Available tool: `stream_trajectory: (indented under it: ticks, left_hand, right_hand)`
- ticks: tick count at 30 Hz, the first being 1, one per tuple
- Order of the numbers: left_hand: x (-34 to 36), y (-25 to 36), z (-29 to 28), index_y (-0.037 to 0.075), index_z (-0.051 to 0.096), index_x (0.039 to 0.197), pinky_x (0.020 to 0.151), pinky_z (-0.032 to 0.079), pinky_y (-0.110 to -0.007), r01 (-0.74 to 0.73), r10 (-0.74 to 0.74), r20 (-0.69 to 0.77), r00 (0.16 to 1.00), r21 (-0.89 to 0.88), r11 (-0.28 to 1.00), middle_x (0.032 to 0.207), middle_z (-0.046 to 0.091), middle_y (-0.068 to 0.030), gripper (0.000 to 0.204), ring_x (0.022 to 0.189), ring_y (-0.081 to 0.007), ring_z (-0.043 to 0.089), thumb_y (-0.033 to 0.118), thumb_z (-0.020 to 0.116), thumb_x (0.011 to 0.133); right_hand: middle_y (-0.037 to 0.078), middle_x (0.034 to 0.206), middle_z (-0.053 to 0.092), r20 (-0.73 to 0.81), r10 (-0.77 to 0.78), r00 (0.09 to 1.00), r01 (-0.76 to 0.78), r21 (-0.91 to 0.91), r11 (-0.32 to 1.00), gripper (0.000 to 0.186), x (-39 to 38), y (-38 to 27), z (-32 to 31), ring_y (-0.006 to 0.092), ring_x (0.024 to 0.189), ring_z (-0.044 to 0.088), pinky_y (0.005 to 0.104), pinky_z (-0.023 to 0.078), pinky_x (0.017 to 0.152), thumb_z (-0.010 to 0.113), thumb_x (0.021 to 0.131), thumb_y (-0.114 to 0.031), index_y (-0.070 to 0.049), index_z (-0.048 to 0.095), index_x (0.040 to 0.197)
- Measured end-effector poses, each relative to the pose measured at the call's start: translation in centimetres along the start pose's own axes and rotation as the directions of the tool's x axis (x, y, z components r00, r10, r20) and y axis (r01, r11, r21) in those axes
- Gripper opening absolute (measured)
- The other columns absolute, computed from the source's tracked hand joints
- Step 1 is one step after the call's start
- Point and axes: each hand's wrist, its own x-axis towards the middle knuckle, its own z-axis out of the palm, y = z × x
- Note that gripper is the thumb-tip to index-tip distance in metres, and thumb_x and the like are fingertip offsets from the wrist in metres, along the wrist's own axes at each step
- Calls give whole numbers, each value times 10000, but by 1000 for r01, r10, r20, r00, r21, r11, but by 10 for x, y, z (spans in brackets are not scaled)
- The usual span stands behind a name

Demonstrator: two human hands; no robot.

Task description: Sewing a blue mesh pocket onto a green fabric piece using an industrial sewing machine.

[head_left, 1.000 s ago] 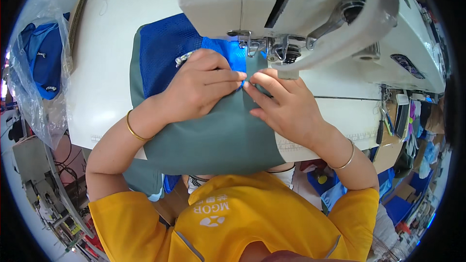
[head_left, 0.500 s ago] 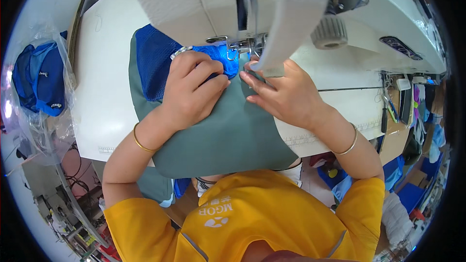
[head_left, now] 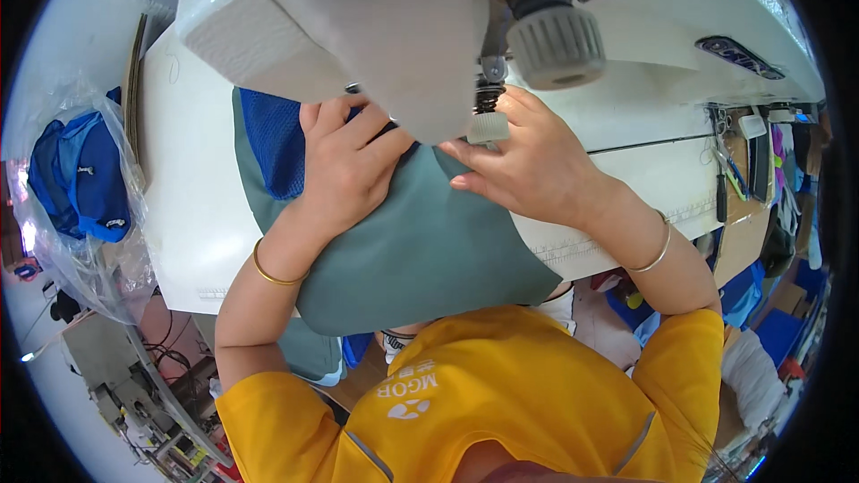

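Fabric lay under both of your hands on the white sewing table (head_left: 192, 206): a grey-green cloth (head_left: 429, 250) spread from the machine toward your body, its near edge hanging off the table's front, with a blue mesh panel (head_left: 273, 148) joined at its far left corner. Your left hand (head_left: 344, 165) rested palm-down on the cloth where grey-green met blue, fingers loosely curled and close together, pressing the material flat rather than pinching it. The fingertips reached up under the white body of the sewing machine (head_left: 403, 31), which hid their ends. Your right hand (head_left: 532, 161) sat just beside it on the cloth, fingers extended and together, thumb lying along the fabric; whether the tips gripped a fold you could not tell, because the machine head and its ribbed grey knob (head_left: 555, 36) covered them. The two hands were near each other, with a narrow strip of cloth between them. Each wrist wore a thin gold bangle. Off to your left, a clear plastic bag (head_left: 76, 179) held blue garments.
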Motion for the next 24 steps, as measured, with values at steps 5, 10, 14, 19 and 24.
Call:
stream_trajectory:
  ticks: [5, 10, 14, 19, 24]
  left_hand:
    - [-2, 0, 2, 137, 764, 1038, 912, 380, -446, 20, -17, 29, 999, -86, 996, 1090, 712, -59, 231, 963, -282, 619, 47, 743, 827]
    - [-2, -7, 6, 167, 789, 964, 840, 354, -405, 172, -153, 81, 985, -332, 928, 1074, 708, 4, 167, 950, -249, 581, 96, 739, 822]
    - [1, -15, 2, 156, 790, 972, 866, 350, -405, 194, -140, 159, 977, -407, 893, 1061, 699, 8, 131, 972, -231, 598, 128, 746, 852]
    - [3, -21, 5, 175, 793, 956, 941, 341, -420, 100, -64, 108, 992, -371, 923, 1042, 688, 5, 154, 1100, -237, 572, 110, 753, 822]
    - [1, -33, 11, 165, 794, 950, 999, 342, -432, 160, -107, 150, 983, -405, 900, 1071, 704, 10, 150, 1112, -244, 575, 116, 756, 813]
  right_hand:
    - [60, 1214, 617, 27, -2, 1000, 2, 9, 1000, 367, -3, 3, -3, 253, 1189, 558, 412, 457, 1057, 796, 793, -321, -90, 742, 1073]
    - [62, 1209, 616, 27, -20, 999, 20, 2, 1000, 386, 1, 1, 0, 261, 1190, 558, 415, 459, 1053, 807, 774, -324, -100, 741, 1082]
    - [67, 1169, 618, 77, 19, 997, -22, 32, 999, 396, 3, 0, -1, 276, 1188, 560, 436, 462, 1049, 818, 753, -313, -123, 745, 1093]
    - [70, 1112, 621, 100, 49, 994, -51, 20, 998, 418, 5, -1, 1, 295, 1168, 561, 454, 462, 1044, 825, 743, -308, -136, 745, 1115]
    - [64, 1035, 628, 62, 71, 996, -70, -8, 997, 445, 10, 0, 4, 304, 1082, 562, 454, 469, 1019, 828, 744, -302, -161, 735, 1157]
